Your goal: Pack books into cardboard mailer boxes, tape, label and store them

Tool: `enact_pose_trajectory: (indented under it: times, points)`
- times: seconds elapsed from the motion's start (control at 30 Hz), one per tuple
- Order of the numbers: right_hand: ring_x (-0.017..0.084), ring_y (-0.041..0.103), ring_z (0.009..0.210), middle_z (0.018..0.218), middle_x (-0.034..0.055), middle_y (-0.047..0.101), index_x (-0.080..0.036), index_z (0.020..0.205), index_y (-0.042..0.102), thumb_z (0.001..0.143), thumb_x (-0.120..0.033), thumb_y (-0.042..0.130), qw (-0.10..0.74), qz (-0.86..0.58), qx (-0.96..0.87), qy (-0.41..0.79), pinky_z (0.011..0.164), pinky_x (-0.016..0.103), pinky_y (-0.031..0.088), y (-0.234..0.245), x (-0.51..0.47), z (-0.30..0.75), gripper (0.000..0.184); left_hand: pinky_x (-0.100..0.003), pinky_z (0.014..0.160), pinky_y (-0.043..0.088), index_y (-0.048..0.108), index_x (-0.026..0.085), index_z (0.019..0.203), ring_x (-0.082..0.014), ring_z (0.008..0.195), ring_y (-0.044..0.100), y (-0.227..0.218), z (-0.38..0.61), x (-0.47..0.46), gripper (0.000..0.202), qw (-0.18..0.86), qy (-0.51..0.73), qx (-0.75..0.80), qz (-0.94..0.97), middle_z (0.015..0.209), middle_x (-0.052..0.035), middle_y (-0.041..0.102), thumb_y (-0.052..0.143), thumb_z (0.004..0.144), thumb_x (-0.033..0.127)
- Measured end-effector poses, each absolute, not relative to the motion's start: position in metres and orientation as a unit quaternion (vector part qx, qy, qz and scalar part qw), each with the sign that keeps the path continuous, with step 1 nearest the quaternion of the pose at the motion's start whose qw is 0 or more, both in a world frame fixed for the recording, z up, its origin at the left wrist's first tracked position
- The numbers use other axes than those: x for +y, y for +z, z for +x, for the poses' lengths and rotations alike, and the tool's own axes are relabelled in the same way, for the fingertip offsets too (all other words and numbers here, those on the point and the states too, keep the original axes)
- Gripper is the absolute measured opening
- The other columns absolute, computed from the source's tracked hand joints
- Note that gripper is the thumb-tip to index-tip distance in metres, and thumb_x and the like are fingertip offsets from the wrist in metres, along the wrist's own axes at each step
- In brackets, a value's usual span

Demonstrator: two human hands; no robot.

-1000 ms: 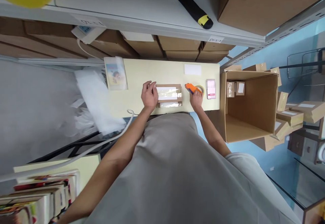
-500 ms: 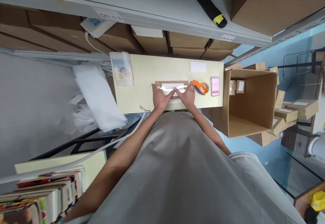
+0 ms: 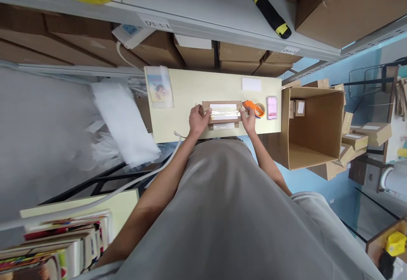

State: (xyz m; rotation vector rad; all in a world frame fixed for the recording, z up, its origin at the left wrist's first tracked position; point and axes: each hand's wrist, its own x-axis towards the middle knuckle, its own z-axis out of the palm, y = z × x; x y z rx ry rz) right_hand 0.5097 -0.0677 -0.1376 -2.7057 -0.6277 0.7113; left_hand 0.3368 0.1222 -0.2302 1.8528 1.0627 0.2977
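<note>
A small flat cardboard box (image 3: 222, 121) lies on the pale yellow table (image 3: 190, 83), with a white label on top. Shiny clear tape (image 3: 224, 113) runs lengthwise across that label. My left hand (image 3: 199, 122) is closed on the box's left end, thumb on the top near the tape. Gripping the opposite end is my right hand (image 3: 249, 121), its fingers partly hidden at the edge. An orange tape dispenser (image 3: 260, 109) lies just beyond my right fingers. Below the box's near side, another taped piece with a white label (image 3: 223, 126) shows.
A phone with a pink screen (image 3: 271, 107), a white paper (image 3: 251, 84) and a picture booklet (image 3: 159, 88) lie on the table. A large open carton (image 3: 314, 134) stands at the right. Above are a metal shelf (image 3: 203, 4) and a black-yellow cutter (image 3: 271, 15).
My hands have moved apart from the middle of the box to its two ends. The tape strip now shows along the label. The view has shifted slightly.
</note>
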Motion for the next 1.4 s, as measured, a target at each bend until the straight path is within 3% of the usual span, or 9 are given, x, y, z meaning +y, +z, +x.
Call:
enact_pose_trajectory:
  times: [0.13, 0.3, 0.4, 0.53, 0.63, 0.77, 0.93, 1.13, 1.4]
  points:
    - [0.023, 0.072, 0.126, 0.149, 0.0243, 0.074, -0.008, 0.149, 0.067, 0.118, -0.038, 0.029, 0.205, -0.922, -0.19, 0.267, 0.108, 0.031, 0.058, -0.131, -0.077, 0.507, 0.057, -0.048, 0.107, 0.064, 0.084, 0.02, 0.117, -0.0303, 0.103, 0.078, -0.203, 0.337, 0.133, 0.028, 0.479, 0.08, 0.472, 0.735, 0.114, -0.0126, 0.08, 0.075, 0.093, 0.033]
    - [0.026, 0.074, 0.111, 0.135, 0.0194, 0.076, -0.017, 0.141, 0.071, 0.116, -0.054, 0.051, 0.355, -0.898, -0.189, 0.182, 0.098, 0.038, 0.062, -0.121, -0.078, 0.514, 0.049, -0.039, 0.099, 0.068, 0.081, 0.02, 0.136, -0.0228, 0.099, 0.08, -0.161, 0.334, 0.149, 0.044, 0.524, 0.152, 0.441, 0.712, 0.134, -0.0104, 0.079, 0.075, 0.093, 0.027]
    - [0.025, 0.074, 0.103, 0.133, 0.0168, 0.076, -0.021, 0.144, 0.07, 0.108, -0.067, 0.066, 0.431, -0.866, -0.208, 0.144, 0.097, 0.04, 0.064, -0.12, -0.077, 0.517, 0.059, -0.037, 0.102, 0.068, 0.072, 0.019, 0.15, -0.0219, 0.106, 0.082, -0.149, 0.329, 0.158, 0.06, 0.56, 0.184, 0.422, 0.688, 0.141, -0.0115, 0.078, 0.076, 0.09, 0.022]
    - [0.027, 0.079, 0.109, 0.136, 0.0192, 0.079, -0.018, 0.137, 0.069, 0.104, -0.077, 0.065, 0.425, -0.855, -0.187, 0.233, 0.099, 0.039, 0.065, -0.132, -0.075, 0.509, 0.068, -0.041, 0.112, 0.066, 0.069, 0.017, 0.151, -0.0253, 0.114, 0.083, -0.16, 0.323, 0.159, 0.064, 0.566, 0.112, 0.445, 0.685, 0.141, -0.0141, 0.079, 0.067, 0.087, 0.011]
    - [0.029, 0.082, 0.113, 0.136, 0.0213, 0.081, -0.016, 0.129, 0.071, 0.106, -0.071, 0.066, 0.346, -0.865, -0.133, 0.338, 0.099, 0.039, 0.064, -0.15, -0.074, 0.496, 0.059, -0.047, 0.119, 0.061, 0.071, 0.015, 0.147, -0.0311, 0.122, 0.081, -0.179, 0.316, 0.152, 0.064, 0.529, -0.008, 0.49, 0.693, 0.143, -0.0172, 0.078, 0.065, 0.084, 0.006]
    - [0.036, 0.078, 0.128, 0.132, 0.0245, 0.082, -0.016, 0.116, 0.073, 0.108, -0.065, 0.065, 0.23, -0.886, -0.089, 0.392, 0.112, 0.045, 0.059, -0.169, -0.068, 0.491, 0.05, -0.053, 0.124, 0.057, 0.07, 0.015, 0.147, -0.0393, 0.139, 0.074, -0.199, 0.313, 0.144, 0.067, 0.506, -0.074, 0.533, 0.674, 0.14, -0.0205, 0.079, 0.068, 0.081, 0.008]
    - [0.03, 0.076, 0.132, 0.143, 0.0217, 0.078, -0.017, 0.136, 0.067, 0.106, -0.073, 0.061, 0.373, -0.87, -0.061, 0.317, 0.115, 0.042, 0.059, -0.179, -0.045, 0.516, 0.064, -0.049, 0.133, 0.048, 0.053, 0.011, 0.166, -0.0361, 0.16, 0.058, -0.206, 0.337, 0.152, 0.077, 0.511, -0.023, 0.543, 0.666, 0.169, -0.0239, 0.061, 0.066, 0.091, 0.019]
    - [0.031, 0.076, 0.133, 0.139, 0.0206, 0.078, -0.015, 0.149, 0.063, 0.097, -0.082, 0.072, 0.474, -0.812, -0.051, 0.336, 0.117, 0.049, 0.062, -0.169, -0.035, 0.53, 0.086, -0.045, 0.128, 0.052, 0.046, 0.011, 0.173, -0.0344, 0.146, 0.067, -0.193, 0.357, 0.16, 0.088, 0.539, 0.07, 0.533, 0.649, 0.151, -0.0168, 0.076, 0.068, 0.088, 0.023]
    - [0.036, 0.069, 0.145, 0.153, 0.0263, 0.072, -0.013, 0.153, 0.063, 0.089, -0.085, 0.078, 0.505, -0.798, -0.095, 0.315, 0.121, 0.049, 0.06, -0.158, -0.063, 0.504, 0.097, -0.042, 0.114, 0.06, 0.055, 0.019, 0.162, -0.0317, 0.135, 0.073, -0.189, 0.309, 0.138, 0.081, 0.546, 0.114, 0.525, 0.643, 0.145, -0.0148, 0.076, 0.079, 0.086, 0.032]
